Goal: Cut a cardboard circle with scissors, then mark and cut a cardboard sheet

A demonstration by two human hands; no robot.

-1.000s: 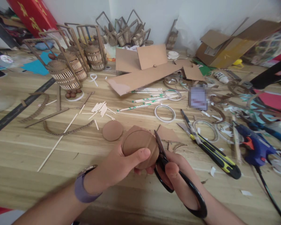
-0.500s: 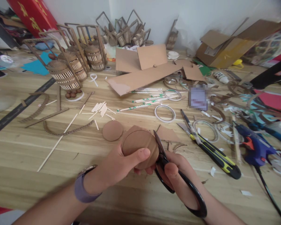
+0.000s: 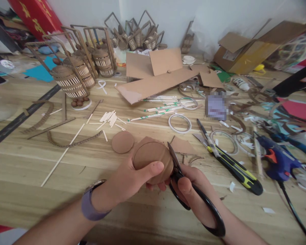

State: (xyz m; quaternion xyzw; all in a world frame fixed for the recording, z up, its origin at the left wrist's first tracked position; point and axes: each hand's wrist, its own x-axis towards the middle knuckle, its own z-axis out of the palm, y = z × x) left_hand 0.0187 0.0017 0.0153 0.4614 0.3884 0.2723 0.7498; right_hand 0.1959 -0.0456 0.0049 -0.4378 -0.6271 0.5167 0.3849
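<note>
My left hand (image 3: pixel 135 173) grips a piece of brown cardboard (image 3: pixel 153 156) with a round outline, thumb on top and fingertips underneath. In my right hand (image 3: pixel 196 190) is a pair of black-handled scissors (image 3: pixel 177 163), its blades at the right edge of the cardboard. My right thumb and fingers are through the handle loops. A separate cardboard disc (image 3: pixel 122 142) lies flat on the table just left of the held piece. Behind my right hand rests a cardboard offcut (image 3: pixel 183 145).
A yellow-black utility knife (image 3: pixel 234 166) with its blade out and a blue glue gun (image 3: pixel 277 160) lie to the right. Tape rolls (image 3: pixel 180 131), short sticks (image 3: pixel 109 119) and cardboard sheets (image 3: pixel 153 81) lie beyond my hands. Small lidded baskets (image 3: pixel 68 81) stand back left.
</note>
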